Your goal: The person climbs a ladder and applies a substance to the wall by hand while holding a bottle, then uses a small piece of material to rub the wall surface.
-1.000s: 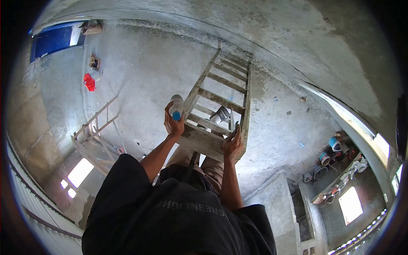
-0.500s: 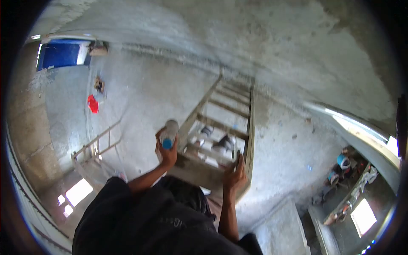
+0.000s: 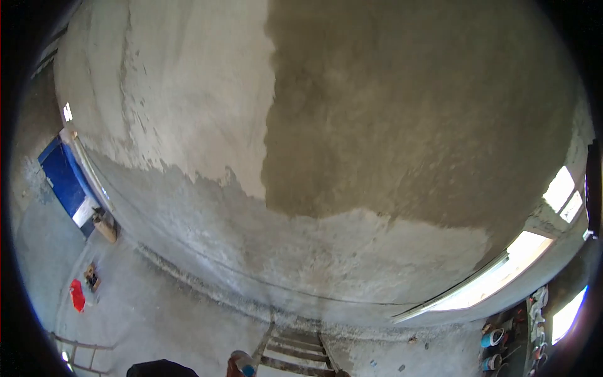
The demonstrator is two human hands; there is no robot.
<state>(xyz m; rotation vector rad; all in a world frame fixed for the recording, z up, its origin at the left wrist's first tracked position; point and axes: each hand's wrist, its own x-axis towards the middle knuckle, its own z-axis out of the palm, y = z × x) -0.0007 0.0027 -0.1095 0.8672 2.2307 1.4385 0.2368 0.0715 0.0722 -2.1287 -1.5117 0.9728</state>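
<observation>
The view has swung upward in the last second: where the ladder point(image 3: 295, 353), the floor and both arms filled the middle of the picture, a broad wall point(image 3: 352, 125) now takes up nearly all of it, its right part dark and damp-looking, its left part pale, with a rough grey band below. The bottle point(image 3: 240, 362) with the blue cap has dropped to the very bottom edge, just left of the ladder's top rungs, and only its upper end shows. A sliver of the left hand point(image 3: 230, 371) lies against it, and since the bottle stands clear of the ladder the fingers seem to be wrapped round it as before. The right hand, which was pressed on the ladder's rail, is out of the picture, so whether it grips or is open cannot be told. A dark sleeve point(image 3: 160, 369) shows at the edge to the left. Far below lie a blue door point(image 3: 63, 179), a red object point(image 3: 77, 295) and some paint cans point(image 3: 492, 349). Judging by this, attention has gone from the climb to the wall surface.
</observation>
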